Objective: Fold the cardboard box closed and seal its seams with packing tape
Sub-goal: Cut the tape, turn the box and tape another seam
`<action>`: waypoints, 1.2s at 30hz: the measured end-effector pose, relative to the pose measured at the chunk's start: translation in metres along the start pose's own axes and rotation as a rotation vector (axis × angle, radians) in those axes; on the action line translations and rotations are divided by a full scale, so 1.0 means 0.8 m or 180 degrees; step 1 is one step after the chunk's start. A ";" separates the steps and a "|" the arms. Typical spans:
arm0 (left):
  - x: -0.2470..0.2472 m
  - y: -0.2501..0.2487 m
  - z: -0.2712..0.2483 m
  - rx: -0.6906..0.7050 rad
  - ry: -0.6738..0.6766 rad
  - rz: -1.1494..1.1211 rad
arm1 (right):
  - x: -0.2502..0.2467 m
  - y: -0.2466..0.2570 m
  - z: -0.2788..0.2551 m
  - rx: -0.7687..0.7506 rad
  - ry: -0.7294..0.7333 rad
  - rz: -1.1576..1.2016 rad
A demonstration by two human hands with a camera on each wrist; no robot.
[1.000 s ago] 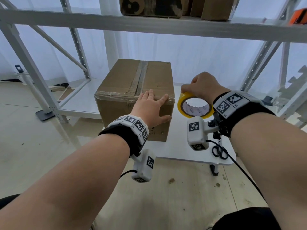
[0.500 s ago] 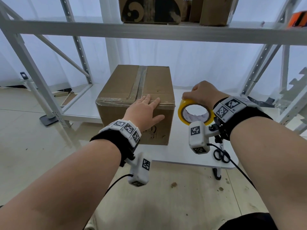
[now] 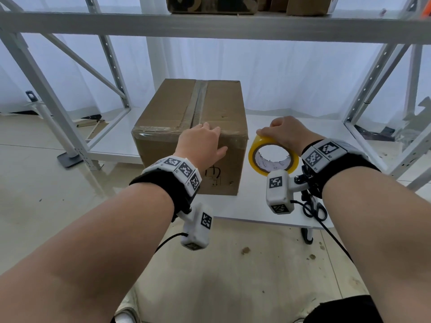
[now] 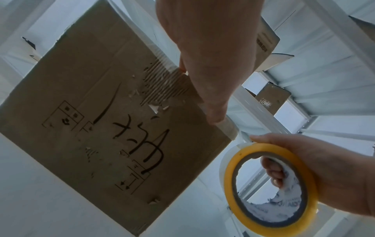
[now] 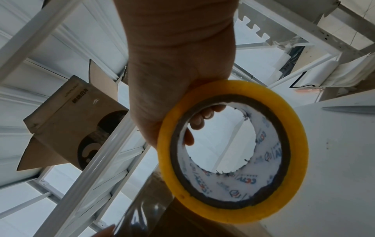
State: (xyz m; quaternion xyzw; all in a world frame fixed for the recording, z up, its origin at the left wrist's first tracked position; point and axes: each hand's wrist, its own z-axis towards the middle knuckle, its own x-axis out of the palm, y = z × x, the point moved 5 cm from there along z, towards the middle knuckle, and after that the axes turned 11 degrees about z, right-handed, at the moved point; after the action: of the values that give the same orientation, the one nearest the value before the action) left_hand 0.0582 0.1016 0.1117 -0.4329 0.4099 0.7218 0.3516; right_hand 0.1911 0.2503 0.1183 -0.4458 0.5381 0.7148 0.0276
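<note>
A closed brown cardboard box (image 3: 193, 127) (image 4: 97, 121) stands on the white table (image 3: 263, 201), with clear tape along its top seam and across its front top edge. My left hand (image 3: 205, 141) (image 4: 205, 67) lies flat over that front top edge, fingers straight and pressing on the tape. Just right of the box, my right hand (image 3: 284, 131) (image 5: 178, 89) grips a yellow roll of packing tape (image 3: 272, 157) (image 4: 271, 189) (image 5: 233, 146), fingers through its core. A clear strip of tape (image 5: 142, 208) runs from the roll toward the box corner.
Black-handled scissors (image 3: 313, 207) lie on the table near its front right edge. A white metal shelf frame (image 3: 210, 24) surrounds the table, with cardboard boxes (image 3: 210, 5) on the shelf above. A low white shelf board (image 3: 112, 141) sits left of the box.
My left hand slid left along the box's front top edge, off the right corner. The tape roll in my right hand dropped slightly and stays beside the box corner.
</note>
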 end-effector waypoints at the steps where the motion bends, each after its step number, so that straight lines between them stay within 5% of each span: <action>1: 0.001 -0.002 0.003 0.0058 -0.0014 -0.0029 | 0.001 -0.001 0.003 -0.0006 0.0044 -0.0062; 5: 0.010 -0.006 0.004 0.0100 -0.0007 -0.0249 | 0.004 0.002 0.001 -0.0247 -0.0158 -0.0490; 7: 0.014 -0.008 0.004 0.0090 -0.0008 -0.0266 | 0.007 0.027 -0.011 -0.0940 -0.0558 -0.0604; 10: 0.015 -0.007 0.003 0.0173 -0.0017 -0.0323 | 0.051 0.066 -0.034 -0.1860 -0.0182 -0.1263; 15: 0.020 0.039 -0.018 0.0231 0.0031 -0.0295 | 0.069 0.073 -0.036 -0.1538 -0.0033 -0.1644; 25: 0.036 0.157 -0.065 -0.0532 0.0217 -0.0294 | 0.069 0.078 -0.040 -0.1226 -0.0030 -0.1411; 29: 0.034 0.133 -0.054 -0.0708 0.0178 -0.0285 | 0.066 0.079 -0.041 -0.1225 0.0066 -0.1390; 33: 0.025 0.047 -0.026 -0.0071 0.0095 -0.0331 | 0.067 0.079 -0.038 -0.1181 0.0121 -0.1359; 36: 0.015 0.027 -0.010 -0.0040 -0.0065 -0.0481 | 0.061 0.077 -0.035 -0.1131 0.0075 -0.1423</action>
State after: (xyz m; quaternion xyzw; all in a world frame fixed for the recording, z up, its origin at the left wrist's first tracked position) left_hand 0.0377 0.0868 0.1046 -0.4575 0.3679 0.7001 0.4065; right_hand 0.1470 0.1807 0.1306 -0.5595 0.2931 0.7688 0.0997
